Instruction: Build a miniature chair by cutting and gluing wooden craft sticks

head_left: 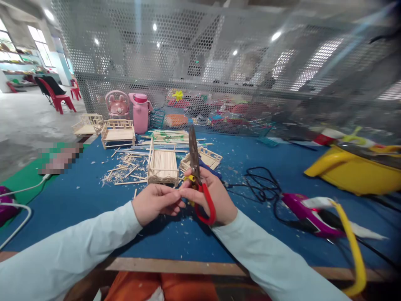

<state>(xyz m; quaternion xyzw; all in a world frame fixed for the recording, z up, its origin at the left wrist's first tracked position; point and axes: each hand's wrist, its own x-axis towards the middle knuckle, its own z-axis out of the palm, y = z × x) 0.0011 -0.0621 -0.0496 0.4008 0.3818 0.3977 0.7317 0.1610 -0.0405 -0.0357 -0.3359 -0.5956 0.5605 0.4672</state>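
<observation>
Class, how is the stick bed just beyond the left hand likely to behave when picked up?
The bed would probably feel light, being built of thin sticks with open gaps around its sides. Its closely laid deck suggests some stiffness, though the slender frame could be fragile if pinched.

And a craft workshop it was: miniature stick furniture point(163, 164) stood amid scraps point(123, 173) on the tabletop point(244, 246), purple corded tool point(297, 209) at four o'clock, concrete floor point(26, 119) at nine!
</observation>
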